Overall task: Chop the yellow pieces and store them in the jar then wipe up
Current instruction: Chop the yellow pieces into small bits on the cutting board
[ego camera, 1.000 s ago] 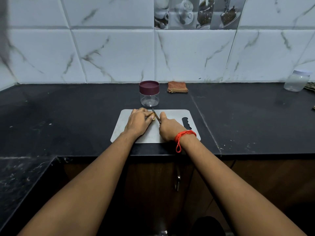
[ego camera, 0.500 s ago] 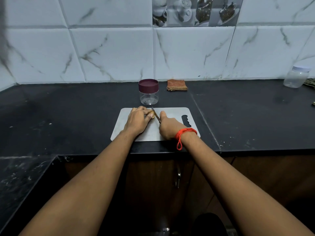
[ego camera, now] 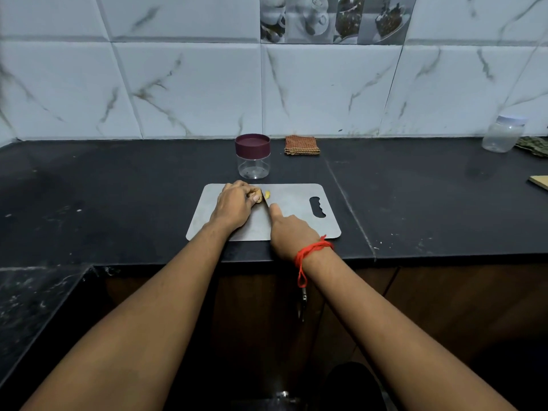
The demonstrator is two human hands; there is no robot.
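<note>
Two grips: left fingers [ego camera: 246, 189] clench half-hidden yellow piece [ego camera: 259, 192]; right fingers [ego camera: 275, 210] hold knife [ego camera: 266, 202], handle hidden

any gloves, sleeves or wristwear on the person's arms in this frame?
No gloves and no sleeves in view: both forearms are uncovered right down to the bottom edge of the picture. The left hand and its wrist carry nothing. The right hand has a red thread tied round the wrist, several strands thick, with a loose end hanging below. No watch shows.
</note>
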